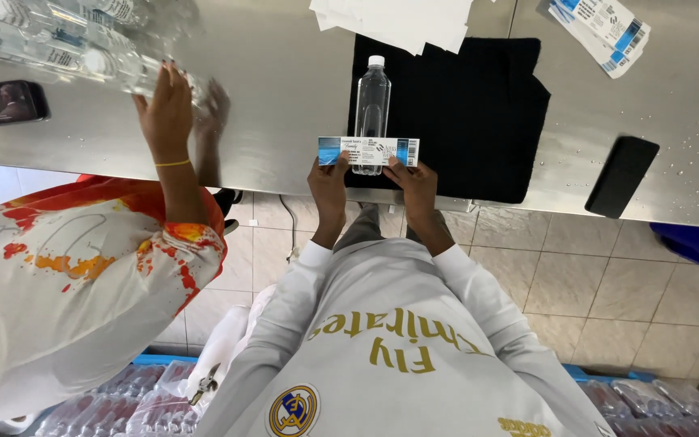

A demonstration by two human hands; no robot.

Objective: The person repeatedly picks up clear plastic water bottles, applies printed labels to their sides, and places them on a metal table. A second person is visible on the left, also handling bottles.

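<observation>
here the person's left hand (329, 180) and right hand (417, 182) each pinch one end of a blue and white label (368, 150), fingers grasping it, stretched flat against the lower part of an upright clear bottle (371, 109). the bottle stands on a black cloth (479, 121) near the steel counter's (285, 89) edge. farther left, a co-worker's hand (167, 109) rests on wrapped bottles (58, 40). beyond the cloth lie white papers (398, 20).
</observation>
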